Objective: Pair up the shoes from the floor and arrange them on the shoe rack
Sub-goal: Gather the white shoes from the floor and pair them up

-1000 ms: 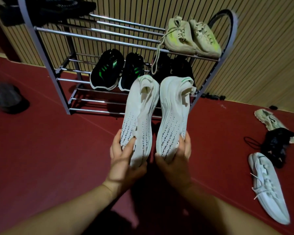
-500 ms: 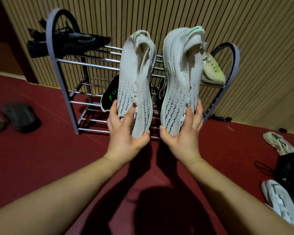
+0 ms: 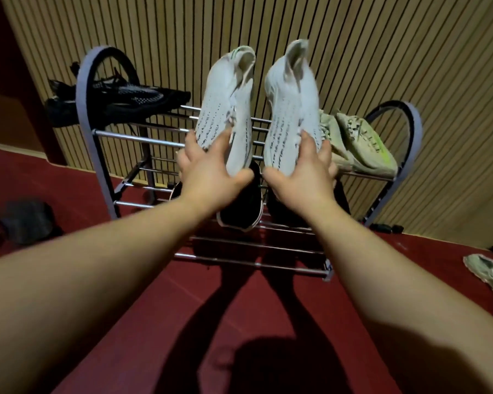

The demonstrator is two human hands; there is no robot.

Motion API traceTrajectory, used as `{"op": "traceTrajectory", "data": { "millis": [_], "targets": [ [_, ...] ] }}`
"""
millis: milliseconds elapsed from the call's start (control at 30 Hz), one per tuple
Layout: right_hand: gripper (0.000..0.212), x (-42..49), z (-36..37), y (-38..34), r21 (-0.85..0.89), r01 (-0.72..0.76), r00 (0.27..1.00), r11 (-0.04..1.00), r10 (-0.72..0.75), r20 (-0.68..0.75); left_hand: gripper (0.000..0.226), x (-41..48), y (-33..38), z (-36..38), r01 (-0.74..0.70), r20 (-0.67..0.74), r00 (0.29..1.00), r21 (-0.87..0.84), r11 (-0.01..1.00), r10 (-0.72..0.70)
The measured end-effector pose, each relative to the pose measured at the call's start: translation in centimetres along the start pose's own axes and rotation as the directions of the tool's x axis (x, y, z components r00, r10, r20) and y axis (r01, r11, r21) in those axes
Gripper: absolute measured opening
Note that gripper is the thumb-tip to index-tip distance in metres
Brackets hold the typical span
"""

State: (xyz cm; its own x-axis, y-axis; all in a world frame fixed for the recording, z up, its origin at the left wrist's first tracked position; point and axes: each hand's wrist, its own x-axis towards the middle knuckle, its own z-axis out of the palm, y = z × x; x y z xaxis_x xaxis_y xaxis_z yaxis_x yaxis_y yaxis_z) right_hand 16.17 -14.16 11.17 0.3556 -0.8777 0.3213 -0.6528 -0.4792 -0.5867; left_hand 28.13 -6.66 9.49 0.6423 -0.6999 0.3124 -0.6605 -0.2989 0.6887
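White knit shoes (image 3: 225,109), black-speckled, heels up: left hand (image 3: 208,172), right hand (image 3: 299,172) each grip one.

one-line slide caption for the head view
Left hand and right hand hold white shoes up to the shoe rack.

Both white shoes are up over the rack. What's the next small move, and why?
Probably lower both white shoes side by side onto the bare bars of the top tier, between the black shoes and the beige pair. The left hand and right hand each grip one by the toe, above that gap.
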Motion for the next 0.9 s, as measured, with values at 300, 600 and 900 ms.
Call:
{"op": "traceTrajectory", "data": {
  "millis": [300, 600, 900],
  "targets": [
    [0.078, 5.2, 2.1, -2.7, -0.140, 0.021, 0.989, 0.990, 0.000, 0.146, 0.086, 6.8, 0.0, -3.6, 0.083, 0.467, 0.884, -0.147, 0.986, -0.005],
    [0.054, 1.8, -0.3, -0.6, -0.158, 0.337, 0.893, 0.928, -0.261, 0.367, 0.060, 6.2, -5.0, -5.1, -0.336, 0.471, 0.847, 0.117, 0.935, 0.246],
    [0.047, 4.2, 2.4, 0.1, -0.385, 0.234, 0.971, 0.893, -0.232, 0.050, 0.046, 6.8, -3.8, -3.9, -0.370, 0.397, 0.874, 0.170, 0.913, 0.280]
  ]
}}
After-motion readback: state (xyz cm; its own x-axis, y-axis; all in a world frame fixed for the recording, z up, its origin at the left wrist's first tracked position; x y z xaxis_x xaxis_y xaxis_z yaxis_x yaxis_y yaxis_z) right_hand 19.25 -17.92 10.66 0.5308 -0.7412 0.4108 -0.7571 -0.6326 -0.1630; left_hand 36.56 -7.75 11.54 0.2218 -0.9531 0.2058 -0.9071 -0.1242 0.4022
